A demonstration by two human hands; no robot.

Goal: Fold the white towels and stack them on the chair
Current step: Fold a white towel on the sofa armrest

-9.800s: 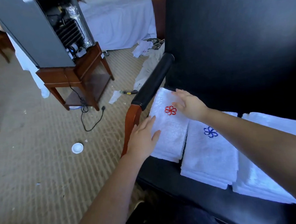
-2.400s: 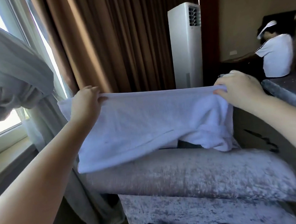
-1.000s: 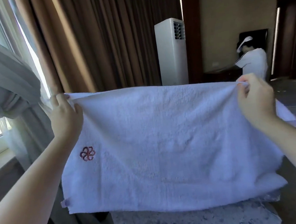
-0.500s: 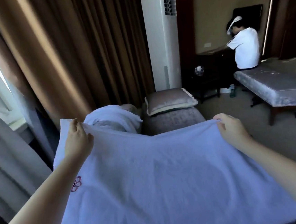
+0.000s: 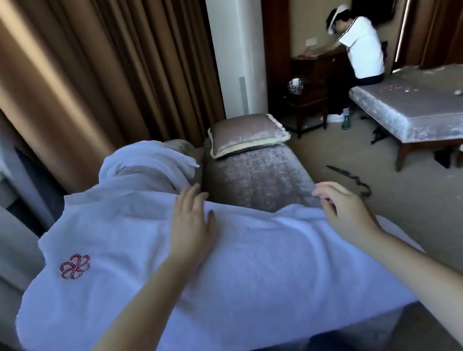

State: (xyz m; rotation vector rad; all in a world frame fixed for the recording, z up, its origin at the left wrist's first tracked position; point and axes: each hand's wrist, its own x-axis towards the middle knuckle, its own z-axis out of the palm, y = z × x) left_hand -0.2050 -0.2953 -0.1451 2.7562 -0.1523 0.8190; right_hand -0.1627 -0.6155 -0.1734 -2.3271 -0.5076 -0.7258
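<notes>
Now, on the head view, the white towel (image 5: 262,271) lies spread over the grey cushioned seat (image 5: 253,179) at 6 o'clock, its red emblem (image 5: 75,265) at 8. Half a second ago I had both hands pinching its far edge. My left hand (image 5: 191,230) rests flat on it with straight fingers. My right hand (image 5: 344,209), at 4 o'clock, hangs loosely curled and holds nothing. Spreading looks done and folding comes next. The chair is out of view.

The near towel (image 5: 234,274) is white with a red looped emblem (image 5: 75,265) at its left; the far curtains (image 5: 86,62) are brown, the cushion (image 5: 246,134) mottled grey.
</notes>
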